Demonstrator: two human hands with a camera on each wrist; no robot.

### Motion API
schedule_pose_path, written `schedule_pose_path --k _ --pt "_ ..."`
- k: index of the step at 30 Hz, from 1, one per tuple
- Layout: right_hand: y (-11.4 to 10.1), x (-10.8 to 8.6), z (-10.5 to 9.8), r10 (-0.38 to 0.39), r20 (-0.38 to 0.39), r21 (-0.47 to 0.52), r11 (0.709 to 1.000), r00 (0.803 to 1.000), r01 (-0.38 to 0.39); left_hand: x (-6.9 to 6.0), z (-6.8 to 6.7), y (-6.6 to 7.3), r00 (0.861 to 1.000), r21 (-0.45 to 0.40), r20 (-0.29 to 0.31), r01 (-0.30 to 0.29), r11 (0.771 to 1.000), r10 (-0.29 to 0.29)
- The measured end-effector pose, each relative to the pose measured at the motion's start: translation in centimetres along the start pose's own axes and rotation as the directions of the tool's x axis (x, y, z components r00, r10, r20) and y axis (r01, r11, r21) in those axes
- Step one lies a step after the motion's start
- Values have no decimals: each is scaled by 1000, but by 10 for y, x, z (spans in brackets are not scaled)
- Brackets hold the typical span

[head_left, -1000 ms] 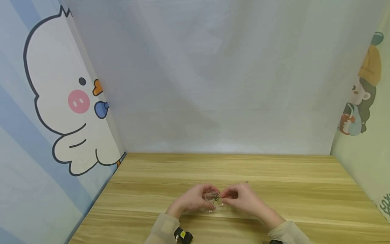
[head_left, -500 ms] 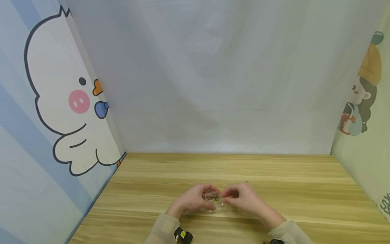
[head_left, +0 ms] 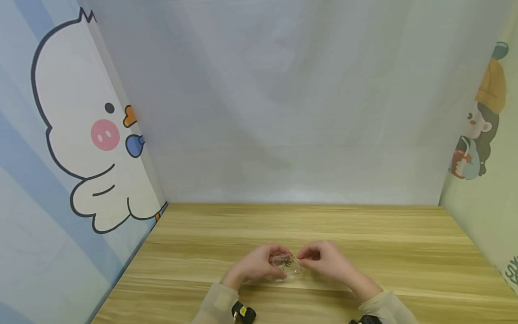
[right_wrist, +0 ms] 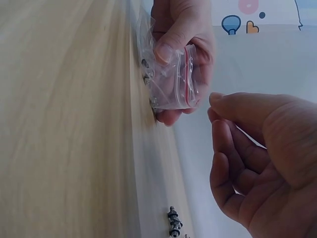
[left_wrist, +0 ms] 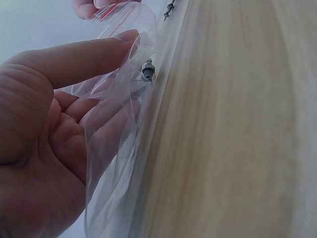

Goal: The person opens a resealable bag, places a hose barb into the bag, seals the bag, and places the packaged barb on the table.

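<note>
Item: one clear plastic zip bag (right_wrist: 166, 91), crumpled, with a red line (right_wrist: 187, 74) along its mouth. Held in the left hand, mouth end towards the right hand. Whether its underside touches the table is unclear.

Contents: several small metal fittings (left_wrist: 148, 70), dark and silvery, lying within the bag just beyond the left thumb tip. Exact count not legible through the folds.

Left hand (head_left: 259, 264): gripping the bag, thumb on the near face, fingers behind.

Right hand (head_left: 328, 261): just beside the bag's mouth, thumb and index fingertips together, remaining fingers curled; nothing visible between the tips. In the right wrist view a narrow gap separates it from the bag.

Loose pieces: a cluster of ribbed metal fittings (right_wrist: 174, 223) on the table near the right hand, outside the bag.

Table (head_left: 384, 234): pale wood grain, beneath both hands.

Worn: pale sleeve (head_left: 217, 302) behind the left hand, with a black device (head_left: 244, 312) at that wrist; matching cuff (head_left: 387, 308) behind the right hand.

Surround: grey-white backdrop (head_left: 283, 99) beyond both hands; printed white bird (head_left: 73, 99) well to the left hand's outer side; printed figure in an orange hat (head_left: 479, 121) well to the right hand's outer side.
</note>
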State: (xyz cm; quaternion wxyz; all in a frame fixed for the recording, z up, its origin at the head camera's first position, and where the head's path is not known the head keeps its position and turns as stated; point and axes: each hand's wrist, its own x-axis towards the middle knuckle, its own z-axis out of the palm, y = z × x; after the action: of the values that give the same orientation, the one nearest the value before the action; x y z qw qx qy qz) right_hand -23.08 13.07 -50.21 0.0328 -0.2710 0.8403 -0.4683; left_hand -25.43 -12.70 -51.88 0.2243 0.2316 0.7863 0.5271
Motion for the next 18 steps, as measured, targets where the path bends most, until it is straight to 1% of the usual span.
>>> schedule_pose_path --k 7,18 --pt "4 0 -6 30 -23 -18 999 999 -30 0 0 1 1000 13 -4 0 1000 0" --pt "12 -2 -17 65 -45 -13 998 997 -65 1 0 0 1000 51 -9 -6 999 6"
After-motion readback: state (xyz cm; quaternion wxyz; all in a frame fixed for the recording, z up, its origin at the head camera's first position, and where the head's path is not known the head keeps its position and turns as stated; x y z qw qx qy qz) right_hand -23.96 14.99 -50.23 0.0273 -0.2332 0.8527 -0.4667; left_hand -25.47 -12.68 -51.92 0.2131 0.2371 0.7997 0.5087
